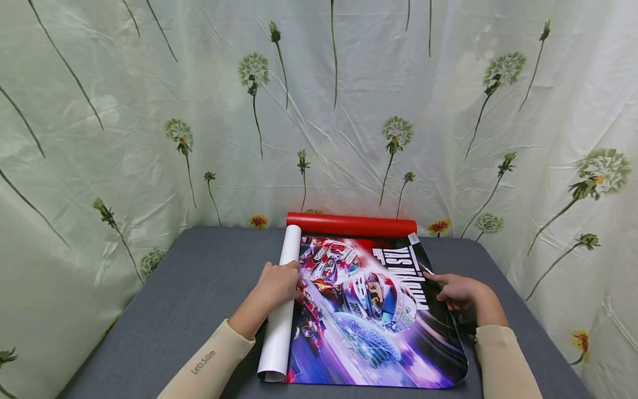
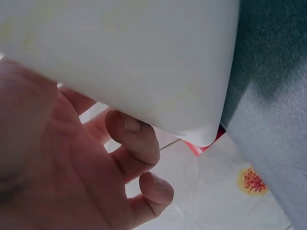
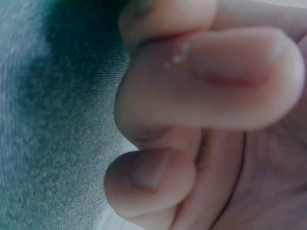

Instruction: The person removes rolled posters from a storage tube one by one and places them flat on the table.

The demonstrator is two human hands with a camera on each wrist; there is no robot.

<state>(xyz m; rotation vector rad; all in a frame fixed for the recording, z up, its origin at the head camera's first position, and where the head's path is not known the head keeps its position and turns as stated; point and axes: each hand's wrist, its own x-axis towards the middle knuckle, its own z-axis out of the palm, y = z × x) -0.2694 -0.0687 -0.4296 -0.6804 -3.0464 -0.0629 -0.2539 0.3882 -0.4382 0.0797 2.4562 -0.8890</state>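
Observation:
A glossy racing poster lies partly unrolled, with helmets and white lettering printed on it. Its left side is still a white roll. Over that roll lies my left hand, gripping it with curled fingers; in the left wrist view, bent fingers meet the roll's underside. At the poster's right edge is my right hand, its index finger extended onto the print and its other fingers curled. The right wrist view shows those bent fingers close up beside the grey cloth, without the poster.
A red tube lies across the far end of the poster. Grey fabric covers the table. Behind it and on both sides hangs a pale curtain with a dandelion print.

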